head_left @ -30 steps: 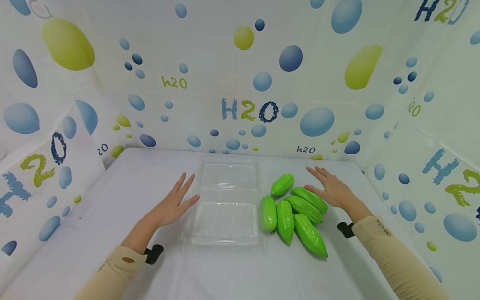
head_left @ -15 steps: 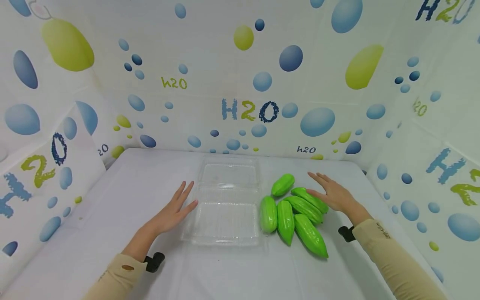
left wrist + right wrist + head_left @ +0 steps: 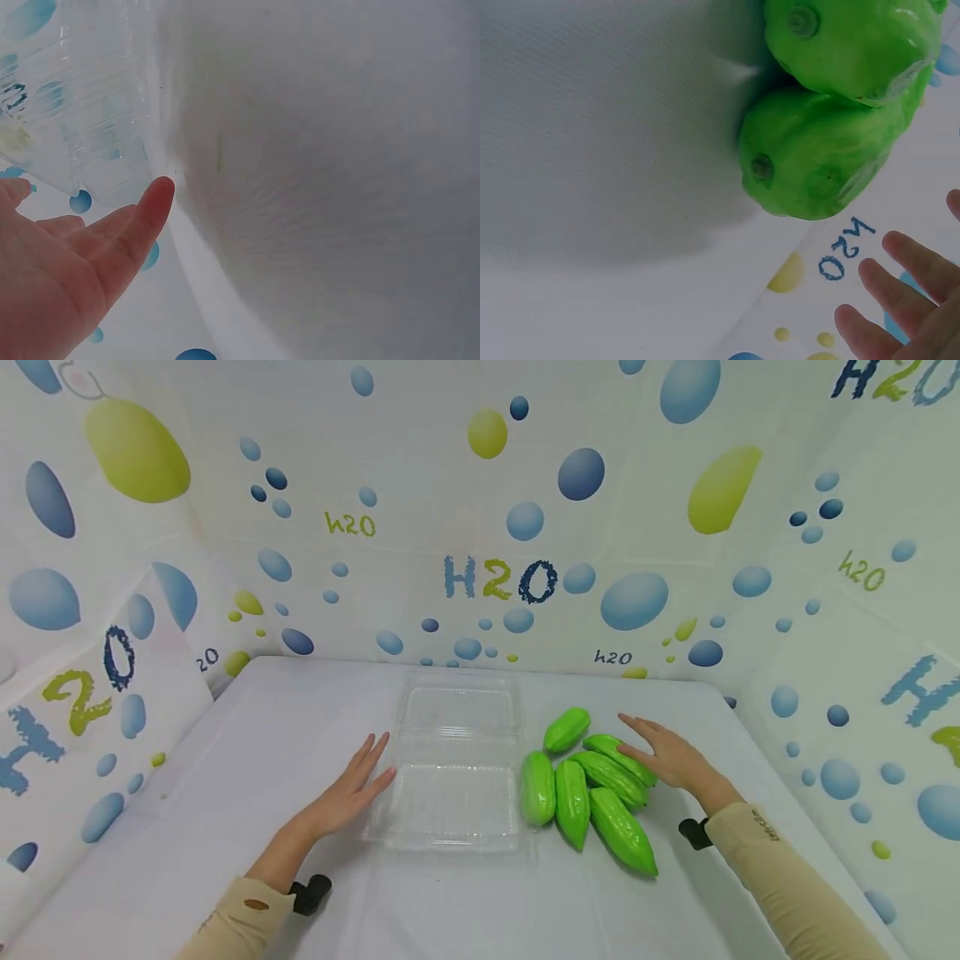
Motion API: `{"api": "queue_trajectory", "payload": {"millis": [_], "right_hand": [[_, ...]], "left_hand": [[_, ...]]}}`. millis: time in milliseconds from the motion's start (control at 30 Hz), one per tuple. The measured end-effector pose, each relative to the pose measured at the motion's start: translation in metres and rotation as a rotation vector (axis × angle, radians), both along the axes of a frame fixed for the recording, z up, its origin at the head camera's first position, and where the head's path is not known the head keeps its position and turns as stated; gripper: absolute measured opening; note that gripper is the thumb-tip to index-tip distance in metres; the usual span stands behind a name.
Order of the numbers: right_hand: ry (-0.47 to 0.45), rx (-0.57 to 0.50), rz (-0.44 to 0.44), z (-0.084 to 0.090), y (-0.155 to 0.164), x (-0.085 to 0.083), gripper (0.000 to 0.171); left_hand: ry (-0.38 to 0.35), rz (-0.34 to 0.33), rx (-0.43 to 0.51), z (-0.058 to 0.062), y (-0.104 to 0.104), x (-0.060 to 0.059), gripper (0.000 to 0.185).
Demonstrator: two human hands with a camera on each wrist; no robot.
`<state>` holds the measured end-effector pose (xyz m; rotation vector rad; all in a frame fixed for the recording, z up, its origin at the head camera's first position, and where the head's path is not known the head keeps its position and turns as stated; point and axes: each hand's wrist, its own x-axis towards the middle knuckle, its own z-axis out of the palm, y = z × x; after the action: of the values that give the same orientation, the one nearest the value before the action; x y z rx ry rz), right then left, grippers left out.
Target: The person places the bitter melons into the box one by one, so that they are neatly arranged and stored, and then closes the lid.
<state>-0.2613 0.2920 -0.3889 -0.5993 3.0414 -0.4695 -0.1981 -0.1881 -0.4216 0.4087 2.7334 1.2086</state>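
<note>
A clear plastic clamshell box [image 3: 457, 752] lies unfolded on the table, its lid half toward the back wall. Several glossy, ridged bright green gourds [image 3: 572, 802] are grouped to its right. My left hand [image 3: 347, 795] hovers beside the box's left edge, fingers extended and holding nothing. In the left wrist view, part of the clear box shows beyond the fingers. Over the right side of the group, my right hand [image 3: 673, 764] has its fingers spread and holds nothing. It partly covers one gourd in the head view. The right wrist view shows rounded gourd ends [image 3: 810, 154] apart from the fingers.
A white cloth covers the table [image 3: 300, 710]. Printed sheets [image 3: 420, 460] with blue and green spots surround it at the back and both sides. A black wrist camera [image 3: 311, 894] sits under the left wrist, and another black camera [image 3: 695, 833] under the right.
Both hands have moved slightly down in the head view, toward the near side or the table. The right hand overlaps the gourds a little more. The box and gourds have stayed in place.
</note>
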Motion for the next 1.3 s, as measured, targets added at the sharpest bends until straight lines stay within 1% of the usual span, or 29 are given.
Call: {"api": "queue_trajectory", "payload": {"millis": [167,300,500,767,833,1000,1100,1300], "right_hand": [[-0.022,-0.014,-0.012,-0.006,0.002,0.0,0.061],[-0.027,-0.01,-0.007,-0.011,0.004,0.0,0.06],[-0.02,-0.028,0.007,-0.018,0.004,0.002,0.058],[-0.041,-0.03,0.014,-0.024,0.007,0.001,0.056],[-0.044,-0.028,0.018,-0.025,0.007,0.001,0.054],[-0.061,-0.031,0.015,-0.026,0.006,0.002,0.052],[-0.065,-0.043,0.019,-0.026,0.004,0.004,0.051],[-0.065,-0.062,0.027,-0.027,0.003,0.007,0.05]], "left_hand": [[0.013,-0.003,0.021,-0.001,0.001,0.002,0.065],[0.009,-0.01,0.042,-0.004,0.001,0.002,0.065],[-0.022,-0.038,0.101,-0.006,0.0,0.003,0.065],[-0.07,-0.065,0.169,-0.009,0.0,0.006,0.064],[-0.096,-0.069,0.185,-0.01,-0.001,0.006,0.064],[-0.187,-0.052,0.2,-0.009,-0.001,0.009,0.065],[-0.228,-0.046,0.212,-0.008,-0.002,0.011,0.066],[-0.266,-0.076,0.264,-0.01,-0.006,0.015,0.067]]}}
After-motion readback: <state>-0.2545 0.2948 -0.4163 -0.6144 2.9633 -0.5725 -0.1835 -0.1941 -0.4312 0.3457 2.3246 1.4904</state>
